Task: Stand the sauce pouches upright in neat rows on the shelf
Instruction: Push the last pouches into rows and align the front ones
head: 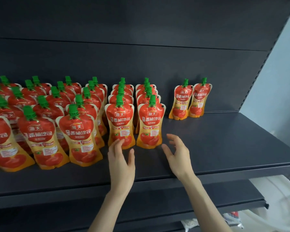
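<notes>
Red and orange foil, topped with green caps [119, 99]: in the head view the sauce pouches [77, 131] stand upright in rows across the left and middle of the frame, on a dark grey shelf [224, 139]. Two short rows sit at centre frame, each several deep. A pair of pouches [190, 101] stands alone at the back, right of centre, well apart from the rest.

The left hand [122, 158], low in the middle of the frame, has its fingers [116, 144] straight and loose at the foot of the left front pouch [120, 126]; I cannot tell whether they touch it. The right hand [177, 156] is spread and holds nothing, just beside the right front pouch [150, 126] but apart from it.

The pouches look soft and light, with a slick film that would dent under a squeeze. The base seems likely to tip, so one knocked pouch could topple its neighbours. The best hold is probably the narrow waist or the stiff cap, with the base set down flat.
</notes>
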### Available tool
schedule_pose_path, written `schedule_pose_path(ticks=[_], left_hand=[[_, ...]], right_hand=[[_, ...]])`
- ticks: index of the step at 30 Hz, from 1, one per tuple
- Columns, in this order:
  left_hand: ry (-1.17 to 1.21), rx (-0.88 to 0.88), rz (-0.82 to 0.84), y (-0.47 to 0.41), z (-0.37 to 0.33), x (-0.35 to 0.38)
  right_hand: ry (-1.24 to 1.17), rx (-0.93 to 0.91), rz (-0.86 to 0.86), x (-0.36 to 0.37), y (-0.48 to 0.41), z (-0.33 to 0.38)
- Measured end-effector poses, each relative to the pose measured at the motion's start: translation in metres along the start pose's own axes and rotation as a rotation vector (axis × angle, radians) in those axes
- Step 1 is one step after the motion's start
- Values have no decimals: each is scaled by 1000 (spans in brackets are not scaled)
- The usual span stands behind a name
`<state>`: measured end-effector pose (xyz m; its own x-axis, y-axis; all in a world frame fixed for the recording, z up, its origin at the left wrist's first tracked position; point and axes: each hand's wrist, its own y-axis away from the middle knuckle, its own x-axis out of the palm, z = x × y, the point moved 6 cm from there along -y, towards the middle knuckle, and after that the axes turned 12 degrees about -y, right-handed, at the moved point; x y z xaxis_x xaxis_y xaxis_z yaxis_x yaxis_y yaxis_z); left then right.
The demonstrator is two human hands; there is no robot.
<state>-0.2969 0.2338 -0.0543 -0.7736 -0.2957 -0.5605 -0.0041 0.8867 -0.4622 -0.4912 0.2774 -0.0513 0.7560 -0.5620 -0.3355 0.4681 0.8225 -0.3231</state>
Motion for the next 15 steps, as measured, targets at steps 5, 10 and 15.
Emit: schedule_pose_path(ticks=[5,10,15], left_hand=[[88,205,69,3,-53,29],[152,267,168,-18,-111,98],[107,133,143,-55,-145,180]], right_hand=[[13,-22,-77,-49,-10,-1],[16,-42,-120,-102,-59,-18],[9,-51,-76,-140,-128,-52]])
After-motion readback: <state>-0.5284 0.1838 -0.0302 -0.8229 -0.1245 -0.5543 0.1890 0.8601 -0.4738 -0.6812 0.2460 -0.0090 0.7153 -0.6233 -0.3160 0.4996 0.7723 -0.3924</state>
